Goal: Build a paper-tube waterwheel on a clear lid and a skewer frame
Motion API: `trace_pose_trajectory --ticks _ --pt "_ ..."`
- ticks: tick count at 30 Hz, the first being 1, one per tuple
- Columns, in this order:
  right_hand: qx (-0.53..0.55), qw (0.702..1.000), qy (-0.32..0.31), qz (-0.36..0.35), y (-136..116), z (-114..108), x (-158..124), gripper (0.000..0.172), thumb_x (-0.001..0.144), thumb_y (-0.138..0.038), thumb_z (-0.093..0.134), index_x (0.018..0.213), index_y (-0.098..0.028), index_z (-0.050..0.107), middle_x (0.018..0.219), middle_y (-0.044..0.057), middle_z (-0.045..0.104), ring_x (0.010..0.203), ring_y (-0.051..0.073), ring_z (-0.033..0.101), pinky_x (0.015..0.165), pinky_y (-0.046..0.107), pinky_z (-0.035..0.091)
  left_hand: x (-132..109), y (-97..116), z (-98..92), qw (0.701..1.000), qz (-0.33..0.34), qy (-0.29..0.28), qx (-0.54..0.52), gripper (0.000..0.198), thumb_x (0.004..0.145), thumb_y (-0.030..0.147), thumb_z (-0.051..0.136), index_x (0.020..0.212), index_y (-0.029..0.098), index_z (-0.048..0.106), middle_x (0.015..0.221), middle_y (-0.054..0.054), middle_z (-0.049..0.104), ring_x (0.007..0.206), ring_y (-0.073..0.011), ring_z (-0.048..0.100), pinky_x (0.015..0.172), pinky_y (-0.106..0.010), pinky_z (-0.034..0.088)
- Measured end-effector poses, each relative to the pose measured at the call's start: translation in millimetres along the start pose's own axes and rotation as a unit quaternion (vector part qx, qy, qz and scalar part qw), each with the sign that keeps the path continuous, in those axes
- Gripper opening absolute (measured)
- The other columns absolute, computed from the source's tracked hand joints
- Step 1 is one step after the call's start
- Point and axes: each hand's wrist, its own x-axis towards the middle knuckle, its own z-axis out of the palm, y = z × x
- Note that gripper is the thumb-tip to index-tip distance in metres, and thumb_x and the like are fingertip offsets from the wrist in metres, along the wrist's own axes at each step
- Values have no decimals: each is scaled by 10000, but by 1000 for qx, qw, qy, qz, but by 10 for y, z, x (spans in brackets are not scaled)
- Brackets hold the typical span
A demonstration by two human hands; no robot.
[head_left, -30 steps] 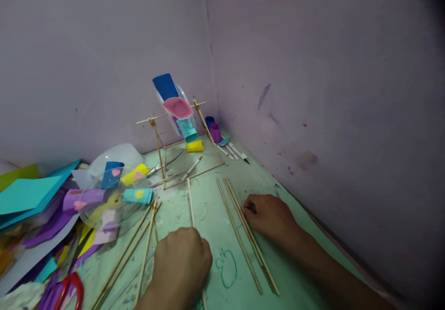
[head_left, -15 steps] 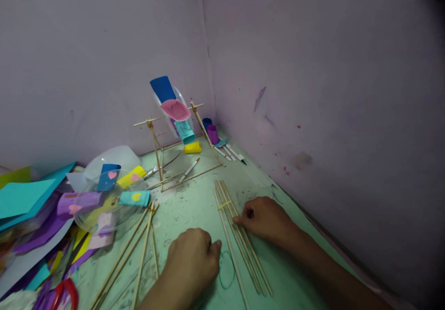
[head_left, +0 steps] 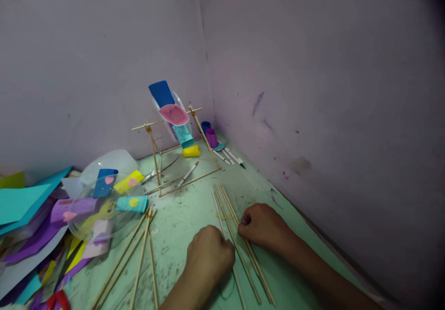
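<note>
Several thin wooden sticks (head_left: pixel 239 249) lie on the green table top, with a yellow rubber band (head_left: pixel 224 216) across them near the far end. My right hand (head_left: pixel 262 226) is closed, thumb and forefinger pinching the sticks on the right side of this group. My left hand (head_left: pixel 211 259) is closed with its fingertips at the leftmost, paler stick (head_left: pixel 238 282); what it grips is hidden behind the knuckles. Partly under the left hand lies a thin green rubber band (head_left: pixel 228 293). To its left, another stick bundle (head_left: pixel 149 217) is tied at the top, legs spread.
A stick frame (head_left: pixel 155 161) stands at the back, carrying a wheel with coloured paper cups (head_left: pixel 174 114). Markers (head_left: pixel 229 155) lie near the right wall. Coloured paper (head_left: pixel 24 203), a clear plastic disc (head_left: pixel 104 208) and red-handled scissors (head_left: pixel 59 300) crowd the left.
My left hand has moved right, up to the sticks. The sticks have spread, with a wider gap between the middle one and those at the right. The view has tilted slightly.
</note>
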Motion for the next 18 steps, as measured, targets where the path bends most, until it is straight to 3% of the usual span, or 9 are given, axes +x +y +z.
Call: trace_pose_trajectory --ticks 4,8,18 --pt "-12 1000 12 15 22 -39 17 158 584 -226 520 494 -180 640 499 37 611 506 151 533 460 261 265 22 -39 38 999 -8 -1 -32 154 633 233 432 505 194 508 539 -100 560 543 -226 530 508 -314 240" --pt "-37 999 25 11 109 -157 40 179 603 -248 512 554 -189 674 553 39 640 560 162 565 484 257 285 2 -57 43 998 -12 1 -56 161 621 234 426 463 210 404 482 -37 445 493 -170 434 510 -309 206" --pt "-65 998 6 -10 214 -250 57 157 596 -217 550 609 -207 706 624 37 689 605 182 610 496 255 304 44 -49 -54 993 -17 -45 -108 214 585 193 483 414 207 355 444 19 324 490 -140 406 514 -288 244"
